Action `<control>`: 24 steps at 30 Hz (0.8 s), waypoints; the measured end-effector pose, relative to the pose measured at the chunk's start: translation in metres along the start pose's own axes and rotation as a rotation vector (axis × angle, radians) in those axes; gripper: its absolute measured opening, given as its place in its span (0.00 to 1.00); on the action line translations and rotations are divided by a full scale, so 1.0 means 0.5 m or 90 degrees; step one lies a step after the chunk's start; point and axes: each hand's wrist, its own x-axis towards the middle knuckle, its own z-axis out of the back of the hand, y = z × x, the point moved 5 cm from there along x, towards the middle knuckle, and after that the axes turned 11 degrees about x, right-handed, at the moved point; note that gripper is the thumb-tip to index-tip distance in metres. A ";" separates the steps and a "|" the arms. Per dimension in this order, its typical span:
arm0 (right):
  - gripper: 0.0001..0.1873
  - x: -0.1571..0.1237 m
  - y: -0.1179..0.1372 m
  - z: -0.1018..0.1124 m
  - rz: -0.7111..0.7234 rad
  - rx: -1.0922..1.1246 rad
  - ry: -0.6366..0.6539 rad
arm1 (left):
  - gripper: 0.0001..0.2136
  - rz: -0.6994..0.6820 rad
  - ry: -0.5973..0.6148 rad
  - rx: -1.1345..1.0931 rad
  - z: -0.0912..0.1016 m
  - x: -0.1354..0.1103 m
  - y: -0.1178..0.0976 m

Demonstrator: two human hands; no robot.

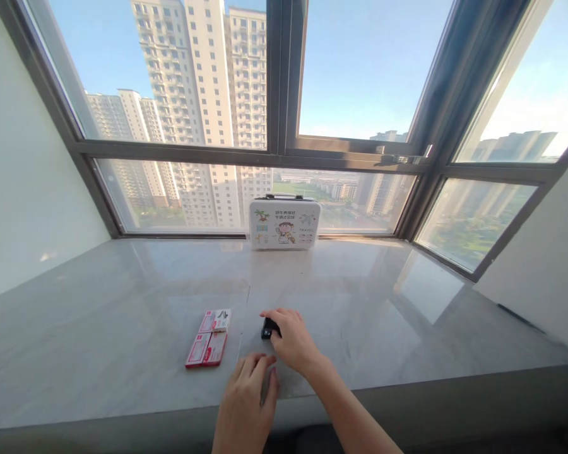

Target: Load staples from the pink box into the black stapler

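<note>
My right hand (291, 337) is closed over a black stapler (267, 329) resting on the grey stone sill. Only its left end, with a small white mark, shows; the palm and fingers hide the remainder. Nearer the front edge, my left hand (250, 391) hovers or rests over the stone, fingers slightly bent and thumb apart, with nothing visible in it. To the left of both hands lies a group of flat red-and-white boxes (199, 349), set edge to edge. A small white box (222, 320) with a dark picture sits at their upper right corner.
A white carry case (284, 224) with cartoon prints and a dark handle stands upright against the window at the back. The glossy stone sill (123, 302) ends at a front edge close to me. Dark window frames and white walls bound it.
</note>
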 end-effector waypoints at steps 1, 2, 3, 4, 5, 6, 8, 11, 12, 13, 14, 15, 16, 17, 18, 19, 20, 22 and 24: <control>0.28 -0.014 -0.011 0.017 -0.005 0.004 -0.022 | 0.16 -0.001 -0.010 0.015 -0.002 0.016 -0.006; 0.26 -0.025 -0.020 0.030 -0.010 0.007 -0.046 | 0.17 -0.018 -0.012 0.033 -0.009 0.029 -0.012; 0.24 -0.034 -0.025 0.037 -0.015 0.009 -0.071 | 0.19 -0.042 -0.007 0.049 -0.020 0.041 -0.018; 0.22 -0.040 -0.029 0.041 -0.019 0.012 -0.092 | 0.20 -0.066 0.002 0.064 -0.033 0.049 -0.022; 0.20 -0.043 -0.031 0.042 -0.021 0.017 -0.114 | 0.21 -0.085 0.014 0.076 -0.045 0.054 -0.023; 0.18 -0.043 -0.032 0.043 -0.022 0.029 -0.138 | 0.22 -0.098 0.025 0.086 -0.055 0.057 -0.023; 0.16 -0.037 -0.033 0.045 -0.021 0.085 -0.188 | 0.23 -0.102 0.038 0.101 -0.066 0.059 -0.019; 0.17 -0.025 -0.053 0.062 -0.039 0.292 -0.283 | 0.25 -0.076 0.032 0.116 -0.064 0.058 -0.009; 0.19 -0.024 -0.069 0.071 -0.050 0.386 -0.330 | 0.25 -0.066 0.027 0.120 -0.062 0.057 -0.006; 0.22 -0.026 -0.089 0.081 -0.063 0.481 -0.383 | 0.26 -0.057 0.022 0.123 -0.060 0.056 -0.004; 0.24 -0.031 -0.113 0.091 -0.078 0.569 -0.437 | 0.26 -0.051 0.018 0.126 -0.060 0.056 -0.003; 0.27 -0.040 -0.139 0.098 -0.096 0.645 -0.484 | 0.26 -0.047 0.015 0.127 -0.061 0.055 -0.003; 0.28 -0.050 -0.166 0.104 -0.119 0.706 -0.517 | 0.25 -0.045 0.010 0.127 -0.062 0.055 -0.004; 0.29 -0.061 -0.192 0.106 -0.147 0.752 -0.531 | 0.25 -0.046 0.005 0.126 -0.063 0.055 -0.006; 0.29 -0.074 -0.215 0.106 -0.177 0.786 -0.527 | 0.25 -0.048 -0.002 0.124 -0.063 0.055 -0.008; 0.29 -0.087 -0.235 0.105 -0.204 0.812 -0.511 | 0.25 -0.048 -0.014 0.120 -0.061 0.055 -0.009; 0.28 -0.102 -0.252 0.104 -0.223 0.830 -0.493 | 0.25 -0.044 -0.029 0.115 -0.057 0.056 -0.009; 0.26 -0.133 -0.271 0.105 -0.237 0.853 -0.468 | 0.22 -0.013 -0.077 0.111 -0.041 0.055 0.001; 0.21 -0.164 -0.279 0.108 -0.235 0.866 -0.462 | 0.20 0.058 -0.149 0.126 -0.016 0.049 0.028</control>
